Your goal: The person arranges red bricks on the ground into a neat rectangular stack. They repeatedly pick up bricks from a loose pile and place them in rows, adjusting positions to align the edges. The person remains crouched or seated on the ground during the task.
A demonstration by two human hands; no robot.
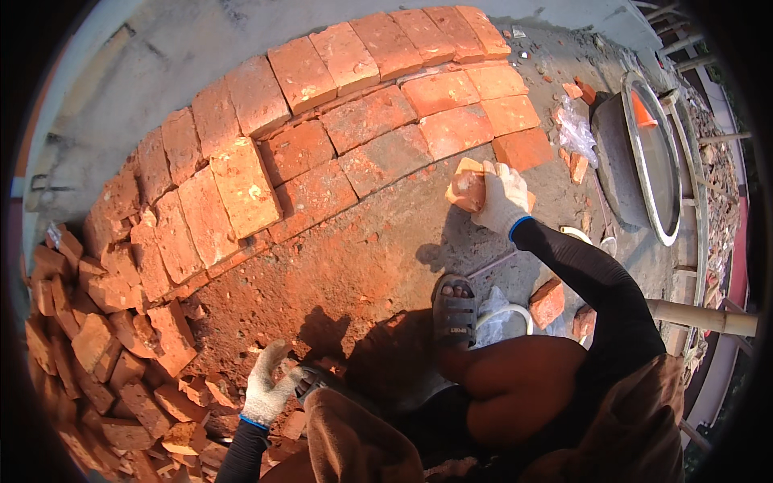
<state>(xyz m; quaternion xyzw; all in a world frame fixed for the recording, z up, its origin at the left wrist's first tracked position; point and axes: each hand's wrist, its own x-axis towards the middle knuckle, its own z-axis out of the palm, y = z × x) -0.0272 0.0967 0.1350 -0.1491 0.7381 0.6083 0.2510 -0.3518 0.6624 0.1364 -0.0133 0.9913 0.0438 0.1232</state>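
My right hand, in a white knit glove with a blue cuff, is closed around an orange-red brick. The brick hangs just in front of the right end of the stacked bricks, above the grey ground. My left hand, gloved the same way, is down at the lower left beside my foot, fingers apart and holding nothing. Nearest to it lies a heap of broken bricks. Ahead, whole bricks stand in a curved stepped stack, with an upper row along the wall and a lower row in front.
A grey plastered wall runs behind the stack. To the right are a large round tub with an orange thing in it, a clear plastic bag, loose brick pieces and a bamboo pole. Red brick dust covers the ground.
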